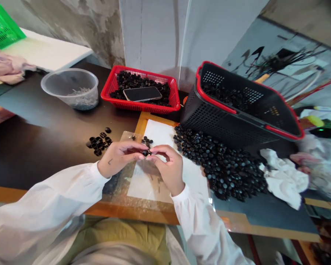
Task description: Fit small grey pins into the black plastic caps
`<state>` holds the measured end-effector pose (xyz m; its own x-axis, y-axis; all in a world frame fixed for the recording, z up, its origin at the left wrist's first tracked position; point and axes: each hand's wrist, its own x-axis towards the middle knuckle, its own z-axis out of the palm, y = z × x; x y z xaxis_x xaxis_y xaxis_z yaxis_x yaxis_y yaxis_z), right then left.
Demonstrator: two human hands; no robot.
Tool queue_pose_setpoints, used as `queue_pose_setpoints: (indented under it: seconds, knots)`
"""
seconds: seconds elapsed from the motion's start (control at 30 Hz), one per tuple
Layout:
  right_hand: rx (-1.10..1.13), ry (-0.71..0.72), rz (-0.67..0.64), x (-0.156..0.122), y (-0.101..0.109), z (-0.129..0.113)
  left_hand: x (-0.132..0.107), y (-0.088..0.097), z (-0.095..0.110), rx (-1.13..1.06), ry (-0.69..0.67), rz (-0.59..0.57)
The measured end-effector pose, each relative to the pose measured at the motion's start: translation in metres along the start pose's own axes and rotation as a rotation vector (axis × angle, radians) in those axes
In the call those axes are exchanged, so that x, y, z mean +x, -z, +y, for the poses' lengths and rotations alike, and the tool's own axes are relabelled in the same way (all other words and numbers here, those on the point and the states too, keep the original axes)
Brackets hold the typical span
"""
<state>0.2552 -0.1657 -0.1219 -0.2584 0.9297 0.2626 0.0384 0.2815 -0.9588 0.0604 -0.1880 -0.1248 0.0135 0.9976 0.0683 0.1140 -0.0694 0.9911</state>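
Between our fingertips: one small black plastic part (146,152), mostly hidden, so we can't read its shape. Grip is closed. Our left hand (120,157) and right hand (167,171) meet there, fingers of both on the part, just above a white paper sheet (165,137). We have the sheet running under the grip, on an orange-edged board (142,123).

Just ahead of the grip, a small clump of black parts (146,141) sits at the sheet's edge. Left of the grip, on the dark table (41,147), we count a second clump (98,143), with one piece lying slightly apart from it.

Right of the grip is the big pile of black parts (220,165), spread up against the sheet. Past it, a crumpled white rag (284,178) touches the pile's far edge. Ahead and right, a black basket (209,125) with a red rim sits tilted beside the pile, with more parts inside.

Straight ahead, we have a red basket (143,108) full of black parts, with a phone (142,94) lying on top. Ahead and left, a clear plastic tub (68,90) holds grey bits. Both forearms are in white sleeves (41,200).
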Motion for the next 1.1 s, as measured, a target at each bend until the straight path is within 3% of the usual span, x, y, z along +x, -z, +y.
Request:
queue_pose_setpoints:
  seconds: [0.2,0.7,1.0,1.1]
  knots:
    - [0.005,-0.037,-0.015,-0.001,-0.001,0.001,0.0,-0.004,0.002,-0.111,0.008,0.005]
    - [0.043,-0.067,-0.038,-0.002,0.0,0.003,-0.003,-0.005,0.004,-0.119,0.013,0.008]
    - [-0.014,0.032,-0.009,0.001,-0.002,-0.005,-0.005,-0.009,0.003,-0.151,0.003,0.055]
    - [0.029,-0.034,0.005,0.002,-0.003,-0.007,-0.006,-0.013,0.002,-0.169,0.017,0.057]
